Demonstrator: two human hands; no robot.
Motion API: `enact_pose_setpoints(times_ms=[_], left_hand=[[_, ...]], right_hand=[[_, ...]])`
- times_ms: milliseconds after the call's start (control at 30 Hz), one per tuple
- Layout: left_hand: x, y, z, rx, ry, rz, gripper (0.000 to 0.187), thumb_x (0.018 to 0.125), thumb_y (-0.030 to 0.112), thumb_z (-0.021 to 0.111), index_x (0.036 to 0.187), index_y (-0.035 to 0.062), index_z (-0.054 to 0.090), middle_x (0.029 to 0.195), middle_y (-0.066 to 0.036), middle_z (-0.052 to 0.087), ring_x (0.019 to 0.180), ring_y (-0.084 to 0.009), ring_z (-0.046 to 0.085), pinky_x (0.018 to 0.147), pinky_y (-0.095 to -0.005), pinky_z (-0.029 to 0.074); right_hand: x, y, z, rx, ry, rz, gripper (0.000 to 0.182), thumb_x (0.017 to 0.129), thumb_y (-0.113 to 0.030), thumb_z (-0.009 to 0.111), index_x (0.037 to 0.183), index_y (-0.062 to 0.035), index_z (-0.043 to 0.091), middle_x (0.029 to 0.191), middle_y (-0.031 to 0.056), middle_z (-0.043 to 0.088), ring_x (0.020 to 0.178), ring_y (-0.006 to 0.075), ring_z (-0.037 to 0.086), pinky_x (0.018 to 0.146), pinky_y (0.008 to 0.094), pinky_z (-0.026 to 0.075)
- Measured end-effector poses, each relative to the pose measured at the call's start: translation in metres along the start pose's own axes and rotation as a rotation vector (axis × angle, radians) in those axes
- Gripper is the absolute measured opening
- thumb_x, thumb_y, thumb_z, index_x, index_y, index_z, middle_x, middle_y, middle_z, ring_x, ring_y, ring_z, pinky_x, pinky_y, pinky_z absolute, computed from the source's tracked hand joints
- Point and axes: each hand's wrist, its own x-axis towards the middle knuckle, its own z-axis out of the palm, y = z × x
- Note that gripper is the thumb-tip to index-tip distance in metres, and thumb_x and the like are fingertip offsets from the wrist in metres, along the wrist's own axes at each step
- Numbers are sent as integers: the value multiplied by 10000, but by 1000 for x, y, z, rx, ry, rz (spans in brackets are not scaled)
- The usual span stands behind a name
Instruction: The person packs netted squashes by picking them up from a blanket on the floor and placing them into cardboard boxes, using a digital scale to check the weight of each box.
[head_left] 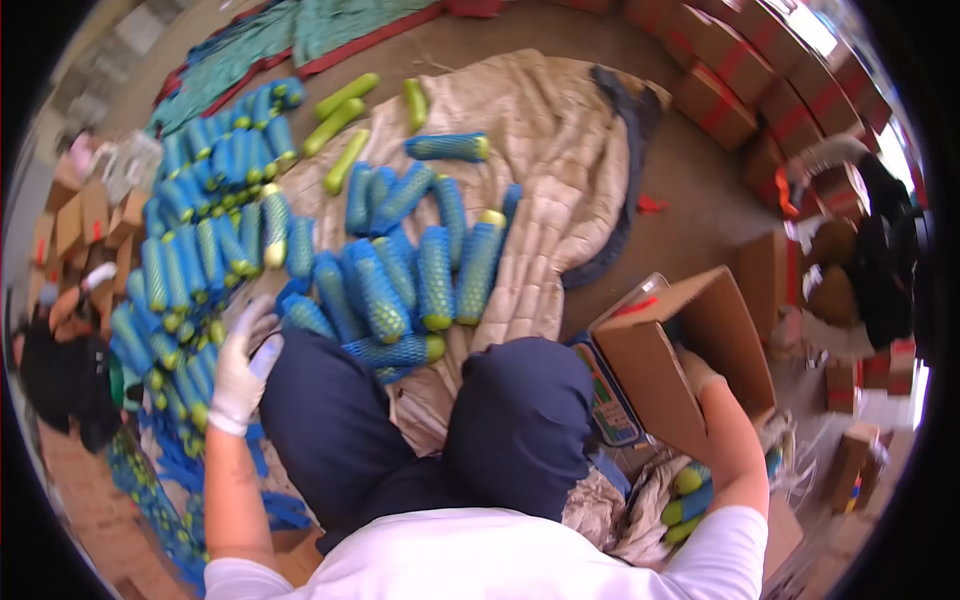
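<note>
My left hand [246, 362], in a white glove, is beside my left knee, fingers apart and holding nothing. Close by it lie long green gourd-like vegetables [376, 290] in blue foam net sleeves. My right hand [698, 372] reaches into an upright open cardboard box [655, 372]; its fingers are mostly hidden by the box, so their grip cannot be seen. Something blue shows inside the box. Under the box's left side is a blue and green printed scale-like object [608, 392].
A beige quilted blanket [530, 130] carries loose unsleeved vegetables [345, 162]. Sleeved ones are piled in rows [190, 262] at left. Taped cartons [728, 100] are stacked at the back right. One person [885, 250] is at right, another [68, 375] at left.
</note>
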Motion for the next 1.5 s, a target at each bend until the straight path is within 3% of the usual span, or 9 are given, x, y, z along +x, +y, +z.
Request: enact_pose_setpoints(times_ms=[133, 300, 367, 467, 767, 1100, 1233, 1367, 1500], left_hand=[[-10, -72, -27, 76, 84, -94, 489, 894, 189, 624, 1329, 37, 460, 1275, -127, 542, 1120, -214, 556, 954, -334, 441], [-40, -152, -60, 18, 265, -345, 508, 887, 190, 643, 1338, 44, 460, 1287, -120, 536, 1118, -194, 542, 956, -315, 438], [-46, -199, -75, 66, 358, -444, 523, 878, 211, 656, 1335, 48, 462, 1298, -135, 534, 1162, -215, 517, 979, -331, 418], [-43, -283, -97, 33, 533, -485, 559, 856, 279, 672, 1329, 63, 467, 1286, -171, 537, 1187, -270, 505, 983, -358, 409], [72, -341, -254, 461, 858, -486, 790, 734, 399, 743, 1355, 55, 397, 1341, -232, 442, 1240, -377, 423, 1041, -414, 347], [198, -361, -382, 799, 514, -912, 951, 696, 446, 764, 1433, 110, 265, 1376, -173, 442, 1251, -321, 464, 1021, -411, 402], [206, -368, -394, 743, 479, -1009, 1103, 642, 458, 806, 1473, 95, 178, 1360, -206, 462, 1221, -342, 494, 1035, -408, 385], [186, -383, -403, 596, 519, -810, 978, 679, 414, 781, 1436, 58, 274, 1211, -202, 585, 1113, -330, 575, 974, -418, 432], [152, -346, -360, -945, 255, -352, 783, 773, 384, 730, 1377, 32, 377, 1179, -134, 594, 1049, -220, 601, 882, -395, 503]], right_hand=[[42, 94, 15, -116, -49, -214, 432, 900, -360, 470, 991, 30, 632, 1040, 291, 607, 1098, 436, 509, 856, 463, 455], [-26, -4, -96, 283, 574, -235, 260, 795, -82, 641, 1041, -11, 596, 819, 181, 640, 773, 362, 623, 687, 381, 508], [-40, -37, -133, 647, 631, -182, 246, 819, -39, 574, 1060, 0, 607, 873, 79, 618, 754, 140, 564, 683, 283, 481], [-128, -244, -139, 208, 769, -322, 298, 919, -167, 587, 1145, 27, 609, 1059, 115, 661, 945, 183, 613, 839, 281, 478], [-97, -412, -83, 307, 458, -374, 329, 858, -4, 599, 1182, 52, 579, 1034, 128, 665, 926, 188, 634, 840, 282, 497], [-22, -549, -61, -49, 223, -556, 353, 882, -66, 554, 1225, 15, 569, 1194, 148, 609, 1089, 248, 594, 918, 325, 475], [15, -599, -34, -139, 311, -806, 370, 690, 12, 630, 1058, -10, 604, 884, 130, 657, 815, 260, 648, 742, 325, 504], [45, -664, -14, -179, 179, -1059, 394, 678, -10, 692, 1060, -46, 597, 860, 151, 658, 765, 341, 636, 692, 371, 506], [67, -722, 25, 78, -186, -1002, 448, 766, -80, 698, 1186, -33, 548, 984, 155, 656, 914, 292, 646, 796, 354, 507]])
